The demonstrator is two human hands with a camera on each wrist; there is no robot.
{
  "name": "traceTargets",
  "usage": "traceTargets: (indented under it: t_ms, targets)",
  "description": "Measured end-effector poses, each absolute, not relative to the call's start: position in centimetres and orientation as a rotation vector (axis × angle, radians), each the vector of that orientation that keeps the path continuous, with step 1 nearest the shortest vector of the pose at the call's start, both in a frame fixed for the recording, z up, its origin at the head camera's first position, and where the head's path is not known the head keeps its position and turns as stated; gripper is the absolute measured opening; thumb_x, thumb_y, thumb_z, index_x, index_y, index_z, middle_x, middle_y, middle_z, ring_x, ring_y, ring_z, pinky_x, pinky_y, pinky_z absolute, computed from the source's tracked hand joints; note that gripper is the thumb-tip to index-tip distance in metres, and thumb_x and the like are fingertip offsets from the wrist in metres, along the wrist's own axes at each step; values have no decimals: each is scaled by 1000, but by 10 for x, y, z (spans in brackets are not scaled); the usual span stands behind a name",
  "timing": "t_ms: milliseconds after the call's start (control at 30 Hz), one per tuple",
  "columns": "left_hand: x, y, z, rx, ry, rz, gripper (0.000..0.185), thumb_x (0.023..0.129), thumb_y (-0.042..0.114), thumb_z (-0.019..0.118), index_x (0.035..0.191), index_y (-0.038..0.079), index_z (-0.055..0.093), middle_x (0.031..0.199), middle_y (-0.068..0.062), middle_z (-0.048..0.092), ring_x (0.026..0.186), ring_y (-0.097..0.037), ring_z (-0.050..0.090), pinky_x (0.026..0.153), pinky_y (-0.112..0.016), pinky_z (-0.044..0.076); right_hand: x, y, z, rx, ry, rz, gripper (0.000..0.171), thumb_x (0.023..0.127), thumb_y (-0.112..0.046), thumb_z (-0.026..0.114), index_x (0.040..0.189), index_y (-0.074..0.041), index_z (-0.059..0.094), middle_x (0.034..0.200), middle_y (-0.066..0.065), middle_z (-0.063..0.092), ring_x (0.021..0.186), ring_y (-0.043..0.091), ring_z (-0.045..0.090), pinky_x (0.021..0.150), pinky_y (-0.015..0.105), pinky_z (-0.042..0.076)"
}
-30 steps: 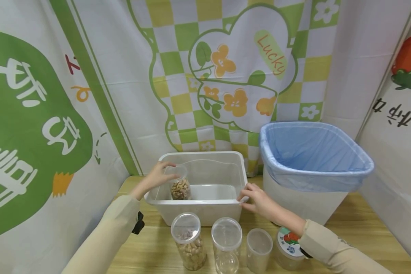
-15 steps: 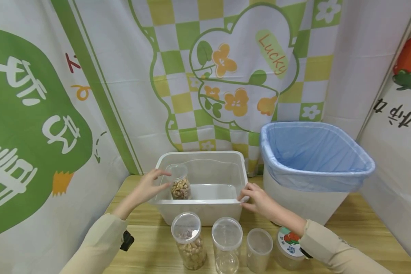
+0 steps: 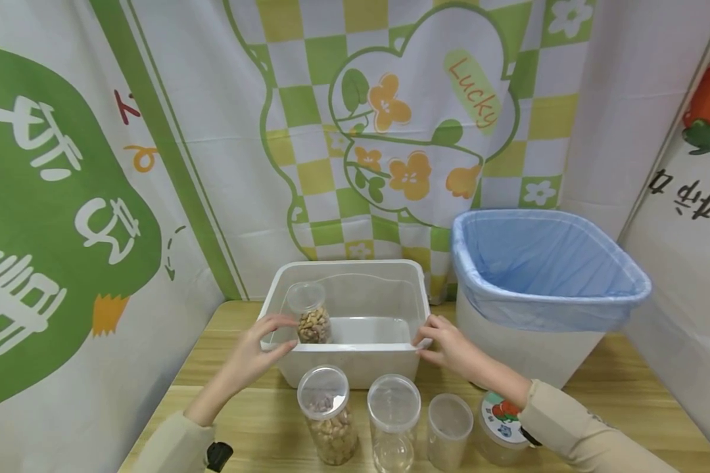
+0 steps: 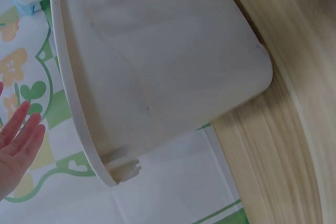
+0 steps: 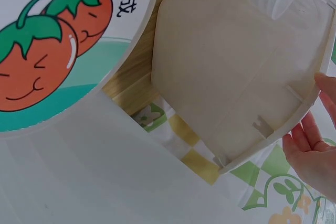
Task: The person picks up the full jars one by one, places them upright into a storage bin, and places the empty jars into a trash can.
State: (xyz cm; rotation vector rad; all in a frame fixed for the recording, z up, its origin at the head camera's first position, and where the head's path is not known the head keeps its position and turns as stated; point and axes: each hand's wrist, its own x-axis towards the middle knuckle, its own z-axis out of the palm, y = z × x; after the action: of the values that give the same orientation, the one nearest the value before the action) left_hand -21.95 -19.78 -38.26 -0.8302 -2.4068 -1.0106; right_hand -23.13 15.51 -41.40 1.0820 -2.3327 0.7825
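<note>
A white plastic storage bin (image 3: 355, 364) stands in the middle of the table. Inside it, at the left, is a clear lidded jar of nuts (image 3: 313, 324). My left hand (image 3: 259, 355) is at the bin's front left corner in the head view, fingers extended and parted from the thumb, holding nothing; whether it touches the rim I cannot tell. With thumb and fingers, my right hand (image 3: 449, 348) grips the rim at the front right corner. The right wrist view also has this hand (image 5: 315, 150) on the rim.
In front of the bin stand a jar of nuts (image 3: 334, 433), a tall clear jar (image 3: 392, 420), a smaller jar (image 3: 448, 430) and a jar with a tomato-printed lid (image 3: 499, 420). A waste bin (image 3: 526, 348) with a blue liner stands at the right.
My left hand has come away from the jar inside the bin and moved down and left to the bin's front left corner. The right hand has stayed on the rim.
</note>
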Motion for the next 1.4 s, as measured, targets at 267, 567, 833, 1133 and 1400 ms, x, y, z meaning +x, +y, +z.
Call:
traceTargets:
  t_ms: [267, 567, 833, 1133, 1400]
  targets:
    - [-194, -186, -395, -830, -2280, -1028, 33, 68, -2, 70, 99, 5, 62, 104, -7, 60, 97, -23, 55, 89, -20, 38, -231, 155, -413, 1091, -2353, 778, 21, 65, -1, 74, 77, -11, 60, 78, -1, 49, 74, 12, 45, 63, 24, 42]
    - [-163, -163, -386, -847, -2236, -1122, 34, 64, -10, 69, 96, -1, 61, 102, -17, 58, 96, -33, 53, 91, -14, 31, -231, 155, -414, 1085, -2337, 791, 20, 65, -1, 74, 76, -10, 60, 78, -1, 49, 74, 13, 46, 64, 25, 42]
    - [-169, -166, -417, -821, -2249, -1116, 36, 65, -6, 70, 98, 5, 61, 106, -11, 58, 99, -26, 53, 92, -18, 33, -231, 155, -415, 1080, -2331, 794, 21, 64, -1, 75, 76, -10, 60, 78, -1, 49, 74, 13, 46, 64, 25, 43]
    - [-162, -165, -430, -806, -2247, -1181, 35, 70, 0, 69, 103, 10, 60, 117, -13, 52, 108, -21, 48, 93, -23, 34, -231, 155, -414, 1085, -2337, 777, 21, 65, -1, 75, 76, -10, 60, 78, -2, 48, 73, 12, 44, 62, 23, 41]
    - [-151, -161, -438, -780, -2298, -1208, 40, 72, 8, 69, 109, 13, 58, 125, -14, 45, 116, -18, 42, 85, -53, 38, -232, 156, -415, 1090, -2314, 783, 21, 64, -1, 75, 76, -10, 60, 77, -1, 49, 73, 12, 44, 62, 23, 41]
